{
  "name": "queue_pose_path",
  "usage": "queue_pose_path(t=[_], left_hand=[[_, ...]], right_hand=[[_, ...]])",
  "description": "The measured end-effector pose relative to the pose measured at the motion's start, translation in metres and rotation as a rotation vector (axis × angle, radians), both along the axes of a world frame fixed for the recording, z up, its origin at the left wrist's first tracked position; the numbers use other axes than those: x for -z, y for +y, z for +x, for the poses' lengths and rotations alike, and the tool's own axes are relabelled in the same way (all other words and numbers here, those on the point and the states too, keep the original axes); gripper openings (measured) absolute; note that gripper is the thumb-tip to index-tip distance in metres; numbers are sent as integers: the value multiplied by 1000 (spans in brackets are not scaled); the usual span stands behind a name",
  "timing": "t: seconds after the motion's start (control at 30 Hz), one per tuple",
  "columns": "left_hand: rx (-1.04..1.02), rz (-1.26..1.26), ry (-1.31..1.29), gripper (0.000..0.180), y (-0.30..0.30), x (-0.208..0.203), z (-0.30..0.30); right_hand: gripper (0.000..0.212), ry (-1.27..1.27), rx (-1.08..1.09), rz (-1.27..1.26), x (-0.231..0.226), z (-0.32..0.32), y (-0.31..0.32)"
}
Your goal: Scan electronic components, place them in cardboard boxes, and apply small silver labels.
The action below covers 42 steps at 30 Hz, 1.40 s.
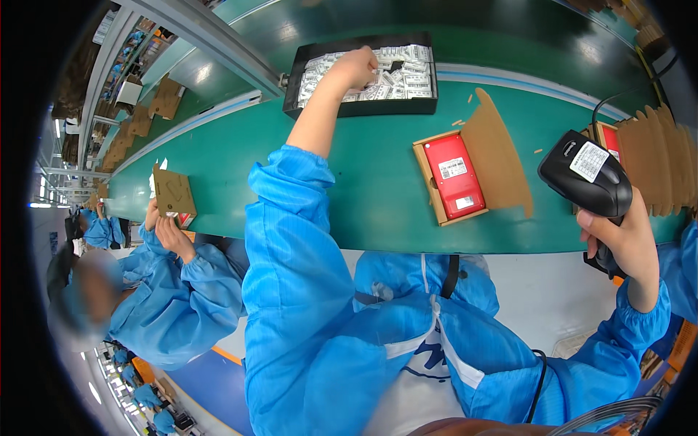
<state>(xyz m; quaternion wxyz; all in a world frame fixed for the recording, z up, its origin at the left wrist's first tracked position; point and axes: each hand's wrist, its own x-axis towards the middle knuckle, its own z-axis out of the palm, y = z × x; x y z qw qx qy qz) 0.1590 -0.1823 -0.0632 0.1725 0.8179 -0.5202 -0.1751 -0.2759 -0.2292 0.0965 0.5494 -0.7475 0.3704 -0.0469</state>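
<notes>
Along the green bench (371, 174), the left hand (355, 69) is seemingly picking labels (416, 73), hold indiscernible, the right hand (627, 236) grasping a scanner (592, 180), the next move likely needing one label separated.

This looks like a factory packing line: a long green workbench (371, 178) runs across, a black box of barcode labels (363, 108) sits at twelve o'clock, a handheld scanner (574, 152) and brown cartons (658, 163) at three, loaded racks (134, 54) at ten, blue-smocked workers (182, 312) at eight.
</notes>
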Motion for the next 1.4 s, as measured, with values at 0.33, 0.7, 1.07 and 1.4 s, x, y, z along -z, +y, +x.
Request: queue_pose_path(t=[0.33, 0.7, 1.07, 1.4], left_hand=[[-145, 267, -315, 57, 3, -19, -18], [-116, -130, 261, 31, 30, -21, -3], [215, -250, 936, 44, 67, -116, -132], [205, -159, 1034, 39, 82, -99, -203]], right_hand=[[33, 11, 27, 15, 5, -6, -7], [36, 43, 6, -7, 8, -6, -10], [32, -149, -210, -214, 0, 30, 33], [35, -280, -334, -325, 34, -2, 61]])
